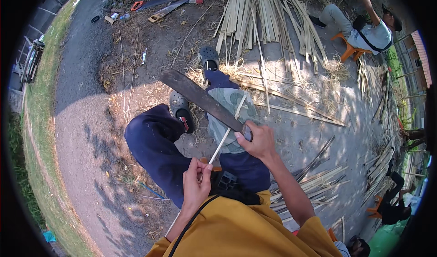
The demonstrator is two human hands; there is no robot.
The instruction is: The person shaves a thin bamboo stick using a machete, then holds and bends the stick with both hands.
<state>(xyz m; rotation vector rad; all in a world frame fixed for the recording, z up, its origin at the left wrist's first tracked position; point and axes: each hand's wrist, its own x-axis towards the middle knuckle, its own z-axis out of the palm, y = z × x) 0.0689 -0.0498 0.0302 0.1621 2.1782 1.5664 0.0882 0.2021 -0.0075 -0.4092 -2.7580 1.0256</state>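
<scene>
My right hand [260, 141] is wrapped round the handle of a machete [200, 98]. Its long dark blade slants up to the left above my right leg. A thin pale bamboo strip [220, 145] is pinched between the thumb and fingers of my left hand [196, 183]. From there the strip runs up to the right, passes under the blade and shows again beyond it. Its other end trails back along my left forearm. Beneath blade and strip, a patterned grey-green cloth [218, 132] lies over my right leg.
Split bamboo strips [255, 18] lie heaped ahead, with shavings [337, 73] around them. More strips [309, 188] lie to my right. Handsaws [173, 7] rest at the far left. One person [371, 34] sits on an orange stool [350, 47]; another person [396, 209] sits at lower right.
</scene>
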